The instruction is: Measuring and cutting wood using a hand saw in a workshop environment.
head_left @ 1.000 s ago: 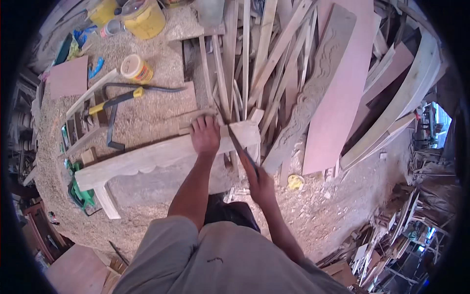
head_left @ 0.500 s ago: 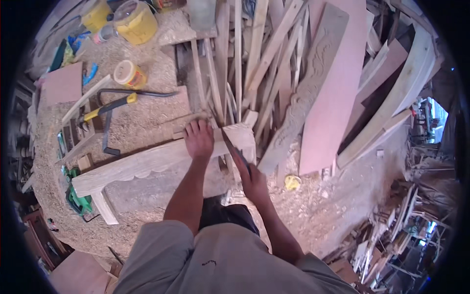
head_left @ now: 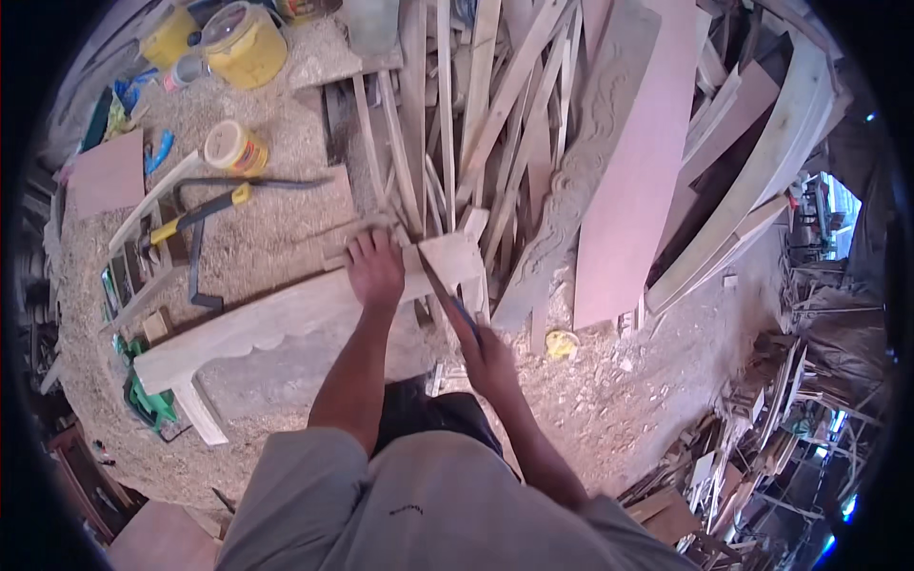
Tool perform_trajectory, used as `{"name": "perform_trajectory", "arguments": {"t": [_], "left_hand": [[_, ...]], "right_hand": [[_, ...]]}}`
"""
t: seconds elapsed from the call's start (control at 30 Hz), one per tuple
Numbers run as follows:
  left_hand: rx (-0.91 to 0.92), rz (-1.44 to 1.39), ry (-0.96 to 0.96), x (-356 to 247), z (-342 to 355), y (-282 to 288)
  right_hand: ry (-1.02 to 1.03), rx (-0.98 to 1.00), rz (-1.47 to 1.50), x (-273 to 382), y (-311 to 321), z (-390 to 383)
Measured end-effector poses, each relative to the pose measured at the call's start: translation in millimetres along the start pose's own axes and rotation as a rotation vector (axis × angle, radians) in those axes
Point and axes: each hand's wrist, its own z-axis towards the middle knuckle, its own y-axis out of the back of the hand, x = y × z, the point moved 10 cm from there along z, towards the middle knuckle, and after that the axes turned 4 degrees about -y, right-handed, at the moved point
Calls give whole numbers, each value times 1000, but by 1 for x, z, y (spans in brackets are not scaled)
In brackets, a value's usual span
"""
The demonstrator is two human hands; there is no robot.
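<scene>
A pale wooden frame piece with a scalloped lower edge and a short leg at its left end lies across the bench in front of me. My left hand presses on it right of its middle, fingers curled over the far edge beside a thin wooden strip. In my right hand is a handsaw, its handle mostly hidden by my fingers. The blade slants away to the left and meets the wood just right of my left hand, near the squared right end.
On the sawdust-covered bench lie a yellow-and-black hammer, a dark bent bar, a small tub and a yellow bucket. A green power tool sits at the left. Several boards, including a carved one, lean ahead.
The whole view has shifted slightly. The saw and my right hand have drawn back a little toward me along the cut; my left hand stays on the wood.
</scene>
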Motion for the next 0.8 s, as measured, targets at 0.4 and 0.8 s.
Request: {"name": "perform_trajectory", "arguments": {"t": [0.4, 0.8], "left_hand": [[75, -53, 10, 9, 0, -17], [98, -40, 36, 18, 9, -26]], "right_hand": [[276, -133, 111, 28, -53, 107], [-17, -53, -44, 3, -43, 68]]}}
